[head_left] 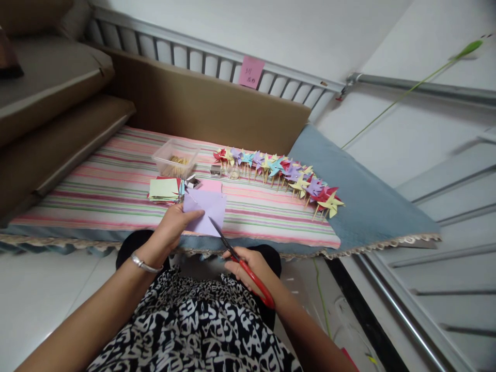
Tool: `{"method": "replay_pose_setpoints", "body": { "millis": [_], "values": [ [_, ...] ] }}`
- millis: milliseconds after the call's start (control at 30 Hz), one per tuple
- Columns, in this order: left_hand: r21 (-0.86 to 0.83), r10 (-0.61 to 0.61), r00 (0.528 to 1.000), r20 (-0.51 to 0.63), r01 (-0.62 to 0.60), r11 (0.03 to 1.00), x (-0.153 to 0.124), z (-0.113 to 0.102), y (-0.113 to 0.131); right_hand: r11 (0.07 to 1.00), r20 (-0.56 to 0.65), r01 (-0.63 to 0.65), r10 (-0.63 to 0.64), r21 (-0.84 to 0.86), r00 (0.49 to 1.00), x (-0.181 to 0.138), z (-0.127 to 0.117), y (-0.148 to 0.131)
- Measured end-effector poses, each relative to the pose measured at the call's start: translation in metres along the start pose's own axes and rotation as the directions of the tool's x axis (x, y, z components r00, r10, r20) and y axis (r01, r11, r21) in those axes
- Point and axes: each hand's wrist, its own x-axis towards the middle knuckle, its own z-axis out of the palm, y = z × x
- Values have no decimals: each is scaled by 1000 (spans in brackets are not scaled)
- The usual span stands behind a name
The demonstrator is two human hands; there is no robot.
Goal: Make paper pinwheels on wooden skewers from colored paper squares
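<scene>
My left hand (174,227) pinches a square sheet of lilac paper (207,209) by its lower left side, holding it up over the near edge of the striped cloth. My right hand (248,266) grips red-handled scissors (248,271); their dark blades reach up and left into the paper's lower right edge. A silver bracelet circles my left wrist.
A long row of small coloured paper pinwheels (282,175) on sticks lies on the striped cloth (96,191). A clear plastic box (176,157) and a stack of coloured paper squares (165,188) lie left of them. A cardboard panel stands behind, with a pink note (251,72) on the railing above.
</scene>
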Motion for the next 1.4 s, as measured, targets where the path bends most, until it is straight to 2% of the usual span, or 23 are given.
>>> {"method": "replay_pose_setpoints", "body": {
  "millis": [567, 833, 967, 1100, 1167, 1233, 1333, 1400],
  "values": [
    [-15, 1, 1000, 10, -1, 1000, -2, -1, 7, 997, -18, 60, -59, 54, 998, 4, 3, 8],
    [43, 14, 1000, -10, -14, 999, 4, -3, 4, 992, -33, 99, -102, -78, 994, 4, 2, 8],
    [63, 52, 998, -22, -51, 997, 15, -13, 4, 954, 19, 188, -189, -233, 982, 1, -4, 17],
    [95, 18, 1000, 8, -18, 995, 19, -25, 12, 948, 126, 210, -184, -240, 975, -8, -18, 31],
    [149, -19, 998, 52, 11, 989, 17, -27, 15, 952, 76, 205, -193, -227, 978, -9, -26, 37],
    [222, -62, 992, 108, 36, 974, 14, -25, 16, 958, -63, 190, -208, -212, 976, -7, -34, 38],
    [299, -123, 962, 244, 46, 953, 9, -16, 11, 973, -262, 205, -226, -106, 938, 4, -42, 30],
    [318, -153, 926, 346, 37, 947, 5, -8, 7, 963, -333, 269, -259, -15, 907, 15, -42, 18]
  ]
}}
